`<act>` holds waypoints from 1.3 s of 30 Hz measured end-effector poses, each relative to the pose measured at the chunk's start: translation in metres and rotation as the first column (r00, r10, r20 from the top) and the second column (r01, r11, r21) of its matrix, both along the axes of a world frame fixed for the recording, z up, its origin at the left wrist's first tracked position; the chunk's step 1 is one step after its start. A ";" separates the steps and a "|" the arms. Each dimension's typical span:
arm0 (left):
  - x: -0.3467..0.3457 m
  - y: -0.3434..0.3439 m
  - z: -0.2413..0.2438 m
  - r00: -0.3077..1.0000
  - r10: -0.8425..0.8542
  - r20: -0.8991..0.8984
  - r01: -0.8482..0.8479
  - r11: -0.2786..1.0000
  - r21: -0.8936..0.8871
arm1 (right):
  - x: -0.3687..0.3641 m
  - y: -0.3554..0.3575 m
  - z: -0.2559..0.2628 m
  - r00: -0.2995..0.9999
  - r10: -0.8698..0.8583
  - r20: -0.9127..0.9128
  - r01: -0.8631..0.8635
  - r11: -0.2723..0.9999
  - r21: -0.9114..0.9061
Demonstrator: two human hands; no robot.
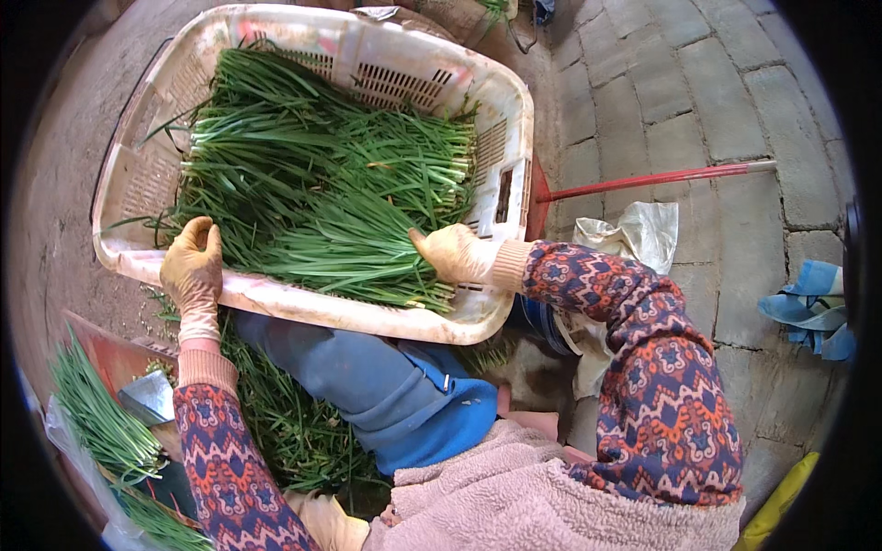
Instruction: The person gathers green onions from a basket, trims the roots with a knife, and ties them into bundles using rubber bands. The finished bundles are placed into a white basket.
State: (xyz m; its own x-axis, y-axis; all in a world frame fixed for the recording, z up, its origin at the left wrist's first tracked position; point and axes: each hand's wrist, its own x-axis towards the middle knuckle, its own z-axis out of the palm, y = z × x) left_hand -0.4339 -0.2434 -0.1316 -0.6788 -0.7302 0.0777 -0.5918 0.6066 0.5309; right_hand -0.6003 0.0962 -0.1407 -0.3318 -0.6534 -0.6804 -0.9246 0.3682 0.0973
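Observation:
A large white plastic basket [386, 41] with slotted walls lies before me, holding layered bunches of green Chinese chives [275, 131]. My right hand [455, 253], in a soiled yellowish glove, rests at the cut-end side of a chive bunch [358, 241] near the basket's lower right corner; its fingers are partly hidden, so its hold is unclear. At the basket's near left rim is my left hand [193, 265], gloved too, its thumb and forefinger curled towards each other with no chives visible between them. The pale stem ends of the nearer bunch point right.
At lower left, more chives [103, 406] lie beside a metal scoop-like piece [148, 396]. Loose chives [310, 441] lie beside my legs. A red-handled tool [654, 180], a white plastic sack [630, 234] and blue cloth-like material [809, 306] are on the paving at right.

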 end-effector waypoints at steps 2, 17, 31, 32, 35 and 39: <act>-0.002 0.002 0.000 1.000 -0.003 0.004 0.003 1.000 0.018 | -0.002 -0.001 -0.002 1.000 -0.026 -0.002 0.026 0.997 0.071; -0.006 0.007 0.005 0.999 0.000 -0.037 0.001 1.000 0.010 | -0.095 -0.024 0.026 0.871 -0.466 -0.154 0.418 0.869 -0.265; -0.003 0.002 -0.002 0.997 -0.002 -0.081 0.009 0.996 0.085 | 0.012 -0.019 -0.019 0.981 -0.159 -0.113 0.084 0.866 -0.492; -0.003 0.002 -0.003 0.997 -0.002 -0.076 0.009 0.996 0.091 | 0.011 -0.018 -0.020 0.980 -0.165 -0.114 0.087 0.862 -0.500; -0.001 0.001 -0.001 0.997 0.018 -0.076 -0.009 0.994 0.105 | 0.004 -0.019 -0.016 0.978 -0.203 -0.037 0.160 0.857 -0.490; -0.007 0.012 0.011 0.997 0.033 -0.063 -0.026 0.993 0.112 | -0.049 -0.006 -0.011 0.900 -0.414 0.134 0.430 0.894 -0.127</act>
State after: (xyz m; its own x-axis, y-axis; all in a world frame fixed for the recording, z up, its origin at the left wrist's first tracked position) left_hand -0.4406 -0.2315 -0.1206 -0.6529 -0.7565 0.0379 -0.5711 0.5245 0.6314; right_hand -0.6497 0.0903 -0.1516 -0.5339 -0.5640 -0.6299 -0.6809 0.7285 -0.0752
